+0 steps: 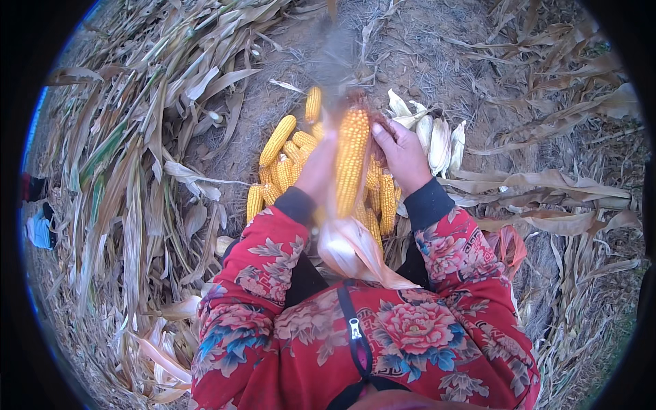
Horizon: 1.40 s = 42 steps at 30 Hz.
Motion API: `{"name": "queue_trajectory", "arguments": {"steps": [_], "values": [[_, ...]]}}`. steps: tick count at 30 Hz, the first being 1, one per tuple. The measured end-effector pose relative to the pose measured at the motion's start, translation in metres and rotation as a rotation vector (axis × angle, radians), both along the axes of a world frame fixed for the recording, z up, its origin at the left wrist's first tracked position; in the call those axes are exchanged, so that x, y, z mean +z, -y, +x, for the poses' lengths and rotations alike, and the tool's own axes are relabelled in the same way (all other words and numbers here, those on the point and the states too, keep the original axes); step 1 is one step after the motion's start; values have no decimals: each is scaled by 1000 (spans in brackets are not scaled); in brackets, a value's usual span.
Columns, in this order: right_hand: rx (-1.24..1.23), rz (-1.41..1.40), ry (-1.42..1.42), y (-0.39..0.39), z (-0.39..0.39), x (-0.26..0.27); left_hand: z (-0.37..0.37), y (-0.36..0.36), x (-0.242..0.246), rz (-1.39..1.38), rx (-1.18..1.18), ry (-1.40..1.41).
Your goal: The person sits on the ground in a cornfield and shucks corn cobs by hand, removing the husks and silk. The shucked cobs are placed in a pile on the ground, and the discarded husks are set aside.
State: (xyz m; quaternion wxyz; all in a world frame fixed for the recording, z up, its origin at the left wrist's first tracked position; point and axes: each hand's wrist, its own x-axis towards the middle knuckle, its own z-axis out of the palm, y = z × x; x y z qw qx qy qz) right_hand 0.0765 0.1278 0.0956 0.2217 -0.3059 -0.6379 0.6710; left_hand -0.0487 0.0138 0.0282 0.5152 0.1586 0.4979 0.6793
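A large ear of corn [351,164] is upright in front of my chest, its yellow kernels bare and its pale husk [348,246] peeled down around the base. At its left side is my left hand [322,161], blurred and curled against the ear; its fingertips are partly hidden. My right hand [405,151] pinches brown corn silk [385,125] and husk at the ear's upper right. Below and behind both hands lies a pile of husked yellow cobs [284,166].
Several ears in pale husks [441,141] lie right of the pile. Dry corn stalks [138,133] cover the ground at left, and dry leaves [558,189] spread at right. Bare soil [435,46] shows ahead. A light-blue object [41,228] sits at the far left.
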Motion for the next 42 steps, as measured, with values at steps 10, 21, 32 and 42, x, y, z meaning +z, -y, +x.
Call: {"name": "queue_trajectory", "arguments": {"steps": [10, 21, 32, 42], "values": [[-2, -57, -17, -11, 2, -5, 0, 2, 24, -81, -28, -282], [-23, -192, -114, -20, 4, -8, 4, 4, 13, 24, -24, -563], [53, -470, -189, -19, 6, 20, 1, 6, 5, 20, -29, -640], [74, -105, 54, -23, 10, 12, 7, 10, 24, -151, -36, -970]]}}
